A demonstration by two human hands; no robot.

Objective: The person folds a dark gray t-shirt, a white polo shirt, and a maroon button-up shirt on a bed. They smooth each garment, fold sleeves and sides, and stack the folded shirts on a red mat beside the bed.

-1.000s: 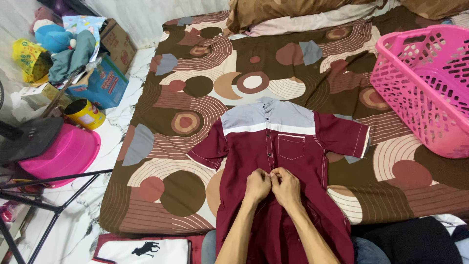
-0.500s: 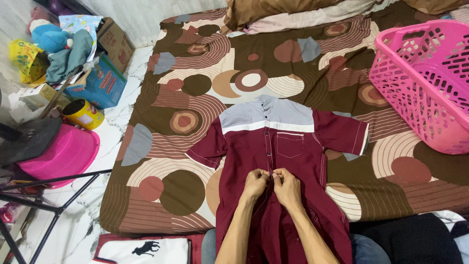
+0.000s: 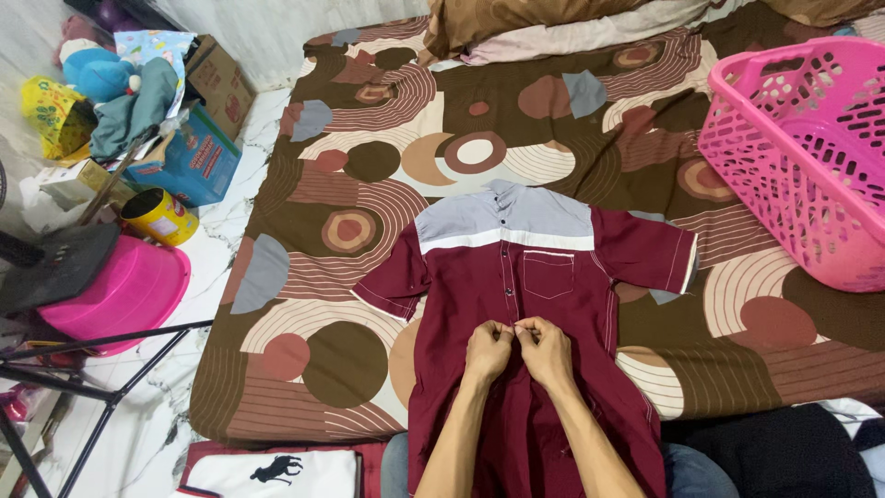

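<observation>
A maroon short-sleeved shirt (image 3: 553,277) with a grey yoke and a chest pocket lies flat, front up, on a mattress covered in a brown patterned sheet (image 3: 369,175). My left hand (image 3: 486,351) and my right hand (image 3: 544,350) meet at the shirt's button placket, about halfway down the front. Both pinch the fabric edges together at one button; the fingertips touch each other. My forearms come up from the bottom edge over the shirt's lower part.
A pink laundry basket (image 3: 811,148) stands on the mattress at the right. Pillows lie at the far end. Left of the mattress on the floor are a pink basin (image 3: 120,295), a yellow tin (image 3: 159,217), boxes, toys and a black metal stand (image 3: 83,387). A folded white garment (image 3: 277,472) lies near me.
My hands have stayed at the same spot on the placket, with only small finger movement. The shirt has not shifted.
</observation>
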